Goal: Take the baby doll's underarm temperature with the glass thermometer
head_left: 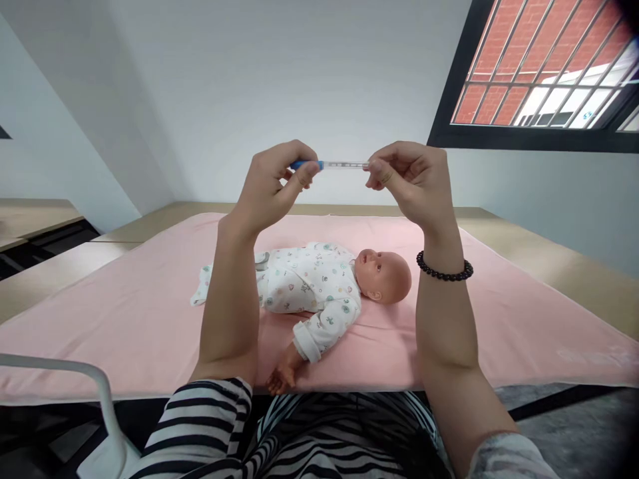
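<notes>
You hold the slim glass thermometer with a blue end (330,164) level, left hand (272,189) and right hand (412,179) pinching its ends: reading step; next, keep it steady above the baby doll in a white printed romper (319,283).

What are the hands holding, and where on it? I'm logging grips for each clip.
A thin thermometer, level above the doll: left hand pinches its blue end, right hand the opposite tip.

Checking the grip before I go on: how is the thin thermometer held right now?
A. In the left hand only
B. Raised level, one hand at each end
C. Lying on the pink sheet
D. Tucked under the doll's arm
B: the thermometer is raised level, its blue end pinched by the left hand and the other end by the right hand, above the doll.
</notes>
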A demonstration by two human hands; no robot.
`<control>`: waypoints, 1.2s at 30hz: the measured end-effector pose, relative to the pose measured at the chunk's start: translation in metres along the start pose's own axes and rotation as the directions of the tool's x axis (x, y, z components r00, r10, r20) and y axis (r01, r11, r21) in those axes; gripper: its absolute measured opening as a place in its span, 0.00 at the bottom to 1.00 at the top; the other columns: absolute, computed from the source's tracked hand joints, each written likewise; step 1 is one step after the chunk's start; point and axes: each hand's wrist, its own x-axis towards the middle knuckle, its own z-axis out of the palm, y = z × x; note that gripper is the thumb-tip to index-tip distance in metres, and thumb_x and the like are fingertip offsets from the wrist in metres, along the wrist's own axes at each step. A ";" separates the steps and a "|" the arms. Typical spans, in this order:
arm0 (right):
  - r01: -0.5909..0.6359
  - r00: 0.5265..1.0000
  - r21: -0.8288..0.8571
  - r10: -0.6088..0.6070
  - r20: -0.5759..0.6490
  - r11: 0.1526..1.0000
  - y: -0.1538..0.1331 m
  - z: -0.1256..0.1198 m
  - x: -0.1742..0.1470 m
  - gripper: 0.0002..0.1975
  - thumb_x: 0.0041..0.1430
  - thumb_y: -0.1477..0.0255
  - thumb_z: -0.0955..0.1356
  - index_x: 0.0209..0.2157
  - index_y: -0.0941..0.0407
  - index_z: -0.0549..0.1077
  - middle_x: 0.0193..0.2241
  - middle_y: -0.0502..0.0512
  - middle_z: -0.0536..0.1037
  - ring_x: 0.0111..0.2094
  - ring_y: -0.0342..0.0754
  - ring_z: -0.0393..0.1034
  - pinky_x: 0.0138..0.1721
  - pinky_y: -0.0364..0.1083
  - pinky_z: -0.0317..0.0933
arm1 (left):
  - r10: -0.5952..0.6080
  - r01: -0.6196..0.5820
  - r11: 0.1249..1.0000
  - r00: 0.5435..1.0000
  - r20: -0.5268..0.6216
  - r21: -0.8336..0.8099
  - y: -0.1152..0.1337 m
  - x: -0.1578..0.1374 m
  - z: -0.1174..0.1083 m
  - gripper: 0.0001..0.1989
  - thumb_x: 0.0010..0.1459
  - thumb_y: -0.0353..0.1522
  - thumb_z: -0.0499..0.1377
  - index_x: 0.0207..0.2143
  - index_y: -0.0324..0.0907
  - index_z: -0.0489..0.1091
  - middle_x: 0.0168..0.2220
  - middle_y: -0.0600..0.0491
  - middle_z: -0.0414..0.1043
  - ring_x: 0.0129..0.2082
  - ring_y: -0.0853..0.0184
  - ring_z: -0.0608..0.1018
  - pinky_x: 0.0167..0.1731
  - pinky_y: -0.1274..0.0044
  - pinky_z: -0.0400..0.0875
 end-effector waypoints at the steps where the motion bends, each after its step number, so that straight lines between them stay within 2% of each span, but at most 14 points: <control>1: 0.009 1.000 0.029 -0.008 -0.007 1.000 0.001 0.000 0.000 0.10 0.61 0.60 0.74 0.36 0.52 0.81 0.28 0.50 0.79 0.31 0.46 0.75 0.35 0.48 0.72 | 0.014 -0.013 1.000 1.000 -0.017 0.016 -0.003 0.000 0.000 0.10 0.67 0.42 0.58 0.38 0.47 0.73 0.34 0.53 0.77 0.35 0.65 0.79 0.33 0.73 0.77; 4: 0.014 0.999 0.049 -0.012 -0.037 0.999 0.001 0.000 -0.001 0.07 0.58 0.66 0.77 0.38 0.50 0.82 0.33 0.51 0.82 0.34 0.48 0.76 0.39 0.50 0.74 | 0.032 -0.028 0.998 0.997 -0.072 0.050 -0.010 0.000 0.002 0.06 0.63 0.37 0.63 0.40 0.46 0.74 0.39 0.53 0.78 0.40 0.64 0.80 0.36 0.72 0.78; 7: -0.014 0.998 0.032 0.016 -0.064 0.999 0.000 0.000 -0.002 0.08 0.56 0.64 0.77 0.39 0.49 0.83 0.35 0.51 0.83 0.35 0.49 0.76 0.41 0.52 0.74 | 0.035 -0.031 0.999 0.994 -0.105 0.038 -0.011 0.000 0.003 0.06 0.61 0.38 0.65 0.38 0.46 0.75 0.39 0.53 0.79 0.42 0.63 0.81 0.36 0.73 0.78; 10: -0.024 0.997 0.003 0.024 -0.078 1.000 -0.003 0.000 -0.003 0.10 0.57 0.59 0.76 0.32 0.51 0.83 0.27 0.50 0.81 0.29 0.47 0.74 0.33 0.50 0.72 | 0.032 -0.030 0.999 0.995 -0.094 0.027 -0.007 0.000 0.002 0.10 0.63 0.42 0.63 0.34 0.47 0.75 0.33 0.54 0.79 0.36 0.65 0.81 0.33 0.74 0.77; 12: -0.046 0.996 -0.024 0.044 -0.082 0.999 -0.005 0.001 -0.002 0.16 0.60 0.55 0.73 0.26 0.52 0.81 0.21 0.49 0.76 0.24 0.45 0.71 0.28 0.48 0.68 | 0.021 -0.019 1.000 0.997 -0.071 0.020 -0.004 0.001 0.001 0.16 0.66 0.45 0.59 0.29 0.46 0.74 0.26 0.55 0.76 0.29 0.67 0.80 0.29 0.74 0.75; 15: -0.095 0.993 -0.038 0.092 -0.067 0.995 -0.004 0.002 0.000 0.22 0.62 0.52 0.70 0.23 0.53 0.78 0.19 0.49 0.73 0.22 0.42 0.68 0.26 0.46 0.65 | 0.031 -0.031 0.999 0.997 -0.076 -0.005 -0.001 0.002 0.000 0.18 0.67 0.44 0.58 0.25 0.46 0.74 0.21 0.56 0.72 0.23 0.69 0.76 0.25 0.74 0.71; 19: -0.103 0.995 -0.014 0.103 0.004 0.995 0.002 0.002 0.003 0.16 0.59 0.55 0.74 0.31 0.54 0.79 0.26 0.50 0.78 0.29 0.43 0.70 0.30 0.44 0.67 | 0.029 -0.027 0.999 0.995 -0.091 0.031 -0.003 0.003 0.001 0.06 0.61 0.39 0.66 0.34 0.48 0.77 0.30 0.56 0.78 0.31 0.68 0.79 0.28 0.75 0.73; 22: -0.120 0.991 -0.020 0.121 0.049 0.993 0.006 0.000 0.003 0.15 0.57 0.56 0.76 0.32 0.54 0.79 0.29 0.50 0.78 0.30 0.43 0.70 0.31 0.44 0.68 | 0.008 -0.005 0.998 0.999 -0.051 0.067 -0.005 0.002 0.001 0.08 0.59 0.42 0.66 0.37 0.49 0.77 0.35 0.55 0.79 0.36 0.66 0.79 0.30 0.75 0.74; 26: -0.128 0.992 0.024 0.128 -0.010 0.991 0.010 -0.005 0.003 0.12 0.58 0.60 0.75 0.31 0.54 0.79 0.27 0.50 0.77 0.29 0.42 0.69 0.32 0.44 0.69 | -0.004 0.006 0.999 0.999 -0.047 0.047 -0.004 0.001 -0.001 0.14 0.60 0.44 0.65 0.47 0.51 0.74 0.43 0.54 0.78 0.40 0.66 0.79 0.32 0.75 0.75; 29: -0.166 0.974 0.146 0.185 -0.132 0.975 0.018 -0.016 0.006 0.08 0.56 0.63 0.76 0.31 0.52 0.78 0.27 0.49 0.76 0.29 0.43 0.71 0.33 0.44 0.70 | 0.023 -0.026 0.999 0.991 -0.134 -0.019 -0.008 0.002 -0.004 0.20 0.63 0.43 0.64 0.55 0.54 0.66 0.47 0.54 0.75 0.42 0.68 0.78 0.31 0.77 0.74; 32: -0.174 0.925 0.311 0.263 -0.275 0.934 0.030 -0.031 0.009 0.09 0.56 0.59 0.74 0.32 0.49 0.76 0.31 0.50 0.76 0.34 0.45 0.74 0.33 0.44 0.71 | 0.105 -0.138 0.985 0.955 -0.278 -0.100 -0.016 0.005 -0.005 0.23 0.63 0.45 0.64 0.56 0.55 0.62 0.47 0.53 0.71 0.46 0.67 0.75 0.25 0.78 0.72; 34: -0.216 0.905 0.328 0.315 -0.287 0.920 0.041 -0.038 0.010 0.12 0.56 0.55 0.73 0.32 0.48 0.75 0.32 0.51 0.77 0.36 0.47 0.74 0.31 0.45 0.71 | 0.125 -0.184 0.974 0.925 -0.358 -0.136 -0.023 0.007 -0.006 0.23 0.61 0.48 0.64 0.54 0.56 0.62 0.46 0.53 0.69 0.46 0.66 0.75 0.22 0.78 0.71; 36: -0.319 0.895 0.246 0.377 -0.240 0.915 0.051 -0.042 0.008 0.12 0.53 0.56 0.75 0.29 0.49 0.75 0.28 0.51 0.76 0.31 0.48 0.73 0.28 0.46 0.70 | 0.110 -0.191 0.969 0.904 -0.413 -0.159 -0.028 0.009 -0.007 0.22 0.61 0.50 0.64 0.53 0.56 0.63 0.45 0.54 0.69 0.43 0.66 0.74 0.21 0.78 0.71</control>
